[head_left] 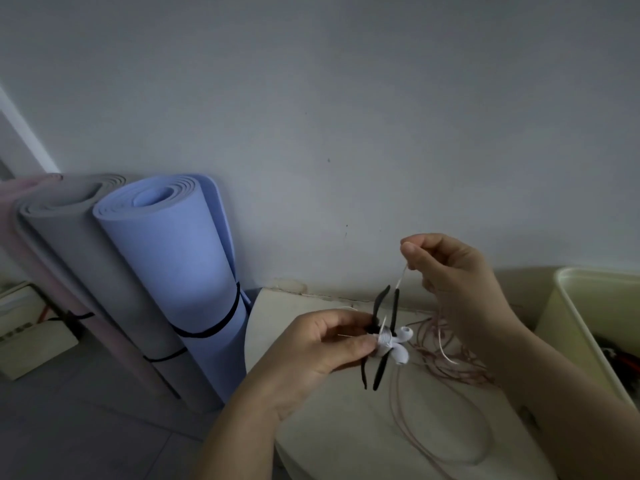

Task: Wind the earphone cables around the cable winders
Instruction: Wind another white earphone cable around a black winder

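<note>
- Left hand [323, 344], its grip clamped on a black winder [380, 370] above the bench [346, 441]; white cable [385, 338] is coiled at its middle.
- Right hand [460, 282], raised, pinches the white cable's loose end.
- Pink cable [460, 370], seemingly tangled, lies on the bench.

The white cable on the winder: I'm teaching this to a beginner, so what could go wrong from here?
1. The white cable runs up from the coil to the right hand's pinching fingers; a harder pull might tug the black winder out of the left hand.
2. Its slack tail hangs above the loose pink cable and could snag in it.
3. The two earbuds jut from the coil and may catch the next turn.
</note>
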A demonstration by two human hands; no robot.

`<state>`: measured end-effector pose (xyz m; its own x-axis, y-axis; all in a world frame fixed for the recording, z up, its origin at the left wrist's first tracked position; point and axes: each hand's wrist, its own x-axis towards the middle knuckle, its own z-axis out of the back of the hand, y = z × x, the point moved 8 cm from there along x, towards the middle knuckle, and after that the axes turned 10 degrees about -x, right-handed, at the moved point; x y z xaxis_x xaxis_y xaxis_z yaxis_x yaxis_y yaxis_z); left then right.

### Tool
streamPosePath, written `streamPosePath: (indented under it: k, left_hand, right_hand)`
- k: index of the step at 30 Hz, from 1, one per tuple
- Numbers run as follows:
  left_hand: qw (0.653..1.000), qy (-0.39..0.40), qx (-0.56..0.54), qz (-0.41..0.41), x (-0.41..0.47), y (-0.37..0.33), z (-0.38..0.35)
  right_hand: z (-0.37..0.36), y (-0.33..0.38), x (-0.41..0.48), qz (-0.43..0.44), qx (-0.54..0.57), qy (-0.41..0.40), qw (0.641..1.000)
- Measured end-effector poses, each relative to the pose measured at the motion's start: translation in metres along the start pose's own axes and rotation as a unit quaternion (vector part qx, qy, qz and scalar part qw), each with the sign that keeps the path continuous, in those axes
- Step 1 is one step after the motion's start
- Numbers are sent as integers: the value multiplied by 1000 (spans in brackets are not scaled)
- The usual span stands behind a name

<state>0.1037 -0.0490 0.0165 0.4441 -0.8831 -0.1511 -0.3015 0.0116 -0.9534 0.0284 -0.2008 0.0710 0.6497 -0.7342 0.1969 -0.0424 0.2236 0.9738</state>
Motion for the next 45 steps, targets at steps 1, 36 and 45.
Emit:
streamPosePath:
  k: [1, 36, 45]
  left_hand:
    - [1000, 12, -9, -7, 0, -1, -2]
    - [969, -217, 92, -66, -4, -7, 36]
    - [997, -61, 51, -23, -4, -3, 12]
  right_hand:
    - [-1, -3, 0, -7, -5, -1, 1000]
    - [-49, 33, -34, 259, -404, 147, 865]
    - [-16, 12, -15, 88, -272, 136, 948]
